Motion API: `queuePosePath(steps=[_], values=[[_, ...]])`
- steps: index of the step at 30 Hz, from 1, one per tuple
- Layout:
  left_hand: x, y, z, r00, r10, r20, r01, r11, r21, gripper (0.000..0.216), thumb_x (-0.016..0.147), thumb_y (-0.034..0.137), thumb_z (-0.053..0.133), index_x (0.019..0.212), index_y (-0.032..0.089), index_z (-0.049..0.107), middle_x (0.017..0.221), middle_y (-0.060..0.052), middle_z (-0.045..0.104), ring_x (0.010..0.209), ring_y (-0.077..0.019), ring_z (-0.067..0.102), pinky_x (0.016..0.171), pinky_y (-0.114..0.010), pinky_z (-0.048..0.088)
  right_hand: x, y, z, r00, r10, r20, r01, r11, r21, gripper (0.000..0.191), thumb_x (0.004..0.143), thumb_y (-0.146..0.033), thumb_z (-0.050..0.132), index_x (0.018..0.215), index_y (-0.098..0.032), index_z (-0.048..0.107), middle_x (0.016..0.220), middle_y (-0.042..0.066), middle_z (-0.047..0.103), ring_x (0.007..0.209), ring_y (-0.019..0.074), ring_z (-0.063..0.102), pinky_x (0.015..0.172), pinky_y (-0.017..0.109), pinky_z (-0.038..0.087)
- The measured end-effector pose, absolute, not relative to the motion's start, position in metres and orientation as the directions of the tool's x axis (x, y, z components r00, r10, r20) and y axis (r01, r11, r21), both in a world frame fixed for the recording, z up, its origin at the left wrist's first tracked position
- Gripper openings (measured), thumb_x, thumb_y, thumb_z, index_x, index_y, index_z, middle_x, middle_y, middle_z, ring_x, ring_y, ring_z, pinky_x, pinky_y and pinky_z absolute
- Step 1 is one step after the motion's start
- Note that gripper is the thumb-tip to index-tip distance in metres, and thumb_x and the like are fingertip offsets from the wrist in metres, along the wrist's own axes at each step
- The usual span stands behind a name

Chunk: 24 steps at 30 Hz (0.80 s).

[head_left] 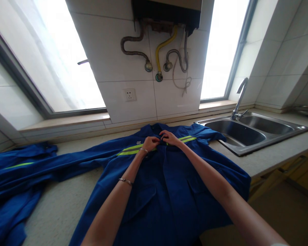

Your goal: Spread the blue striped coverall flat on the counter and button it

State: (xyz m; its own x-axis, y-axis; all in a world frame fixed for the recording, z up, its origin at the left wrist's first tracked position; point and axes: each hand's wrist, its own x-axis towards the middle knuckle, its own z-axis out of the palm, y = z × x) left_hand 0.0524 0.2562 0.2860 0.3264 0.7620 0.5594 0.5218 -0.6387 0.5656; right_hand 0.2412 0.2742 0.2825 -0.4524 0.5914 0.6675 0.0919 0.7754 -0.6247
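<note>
A blue work jacket with yellow-green reflective stripes lies front up on the counter, its collar toward the wall. My left hand, with a bracelet and a bangle on its arm, pinches the front edge of the jacket just below the collar. Close beside it, my right hand is closed on the opposite front edge, fingers bent. The two hands nearly meet at the front opening. What exactly sits between the fingertips, perhaps a fastening, is too small to make out.
Another blue garment with a reflective stripe lies at the left on the counter. A double steel sink with a faucet is set in at the right. Hoses and a socket are on the tiled wall.
</note>
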Motion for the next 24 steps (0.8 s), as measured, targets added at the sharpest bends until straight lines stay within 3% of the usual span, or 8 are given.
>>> queuePosePath(steps=[4,11,20,24], values=[[0.052,0.252,0.289,0.376,0.771,0.514,0.553,-0.632,0.543,0.024,0.067,0.022,0.061,0.085,0.010,0.072,0.077,-0.005,0.071,0.071,-0.0169,0.064,0.068,-0.024,0.049,0.241,0.276,0.279,-0.391,0.657,0.644,0.130,0.732,-0.669,0.037,0.066,-0.012,0.053,0.103,-0.015,0.050,0.078,-0.001,0.061,0.074,0.0129,0.060,0.066,0.021,0.044],[0.054,0.246,0.292,0.450,0.697,0.558,0.629,-0.691,0.357,0.021,0.068,0.025,0.063,0.082,0.011,0.071,0.072,-0.003,0.069,0.066,-0.0154,0.061,0.066,-0.024,0.046,0.236,0.274,0.279,-0.333,0.717,0.612,0.204,0.689,-0.696,0.034,0.068,-0.015,0.054,0.102,-0.016,0.051,0.069,-0.003,0.059,0.060,0.0109,0.055,0.056,0.020,0.040],[0.060,0.246,0.288,0.498,0.635,0.591,0.696,-0.699,0.164,0.022,0.076,0.015,0.057,0.091,0.013,0.072,0.081,-0.006,0.069,0.072,-0.0153,0.061,0.070,-0.023,0.045,0.249,0.274,0.283,-0.419,0.750,0.513,0.081,0.593,-0.801,0.048,0.058,-0.008,0.060,0.104,-0.017,0.047,0.078,-0.001,0.065,0.065,0.0116,0.059,0.060,0.020,0.044],[0.057,0.248,0.282,0.492,0.623,0.608,0.732,-0.674,0.098,0.023,0.079,0.017,0.054,0.094,0.014,0.072,0.084,-0.007,0.069,0.075,-0.0166,0.062,0.073,-0.024,0.044,0.250,0.275,0.281,-0.460,0.719,0.521,0.110,0.628,-0.770,0.053,0.057,-0.008,0.063,0.106,-0.017,0.045,0.080,0.000,0.066,0.066,0.0117,0.060,0.061,0.022,0.045]])
